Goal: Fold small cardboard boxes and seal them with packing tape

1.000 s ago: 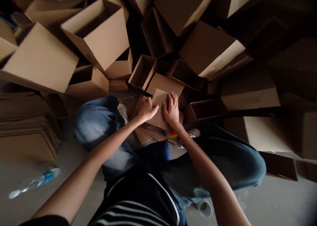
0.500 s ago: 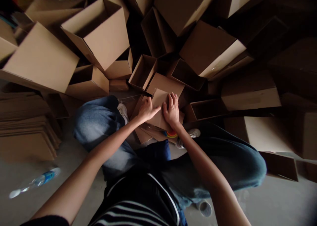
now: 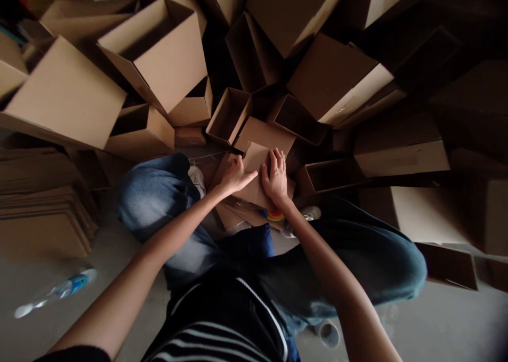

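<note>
A small cardboard box (image 3: 254, 184) lies between my crossed legs, on top of other flat cardboard pieces. My right hand (image 3: 275, 177) rests on its upper face, fingers stretched out flat. At the box's left side is my left hand (image 3: 235, 175), with the fingers curled and the thumb pointing right across the cardboard. A small dark shape (image 3: 238, 151) shows just above the left knuckles; whether it is a held thing or a gap, I cannot make out. Below my right wrist, a round roll with an orange and yellow rim (image 3: 275, 214) is partly covered.
Open cardboard boxes (image 3: 170, 60) are heaped in front and to the right. A stack of flattened cardboard (image 3: 43, 219) stands at left, with a plastic bottle (image 3: 65, 288) on the floor near it. A roll or cup (image 3: 328, 333) sits by my right thigh.
</note>
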The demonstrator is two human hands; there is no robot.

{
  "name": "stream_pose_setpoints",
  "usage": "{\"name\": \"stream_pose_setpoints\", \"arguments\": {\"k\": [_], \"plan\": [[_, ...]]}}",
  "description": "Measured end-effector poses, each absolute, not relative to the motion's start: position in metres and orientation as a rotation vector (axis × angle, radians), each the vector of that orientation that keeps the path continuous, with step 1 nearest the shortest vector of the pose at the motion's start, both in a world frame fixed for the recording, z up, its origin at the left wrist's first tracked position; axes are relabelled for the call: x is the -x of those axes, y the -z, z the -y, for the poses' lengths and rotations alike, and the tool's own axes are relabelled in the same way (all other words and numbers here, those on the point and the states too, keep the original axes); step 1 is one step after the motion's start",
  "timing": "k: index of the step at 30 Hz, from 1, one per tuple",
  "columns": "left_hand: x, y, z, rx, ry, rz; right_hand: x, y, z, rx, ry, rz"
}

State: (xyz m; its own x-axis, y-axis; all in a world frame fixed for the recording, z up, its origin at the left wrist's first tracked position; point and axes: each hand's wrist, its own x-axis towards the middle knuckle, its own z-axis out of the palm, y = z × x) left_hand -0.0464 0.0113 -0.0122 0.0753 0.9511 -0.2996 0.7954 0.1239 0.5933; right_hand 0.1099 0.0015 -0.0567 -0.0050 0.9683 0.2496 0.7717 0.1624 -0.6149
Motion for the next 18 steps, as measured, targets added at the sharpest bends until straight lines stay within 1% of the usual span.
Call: {"name": "stream_pose_setpoints", "arguments": {"k": [18], "plan": [[0.0460,0.0109,-0.0100,-1.741,-0.278,-1.744,-0.1088,0.0536,-0.0013,1.663,-0.414,1.824]]}}
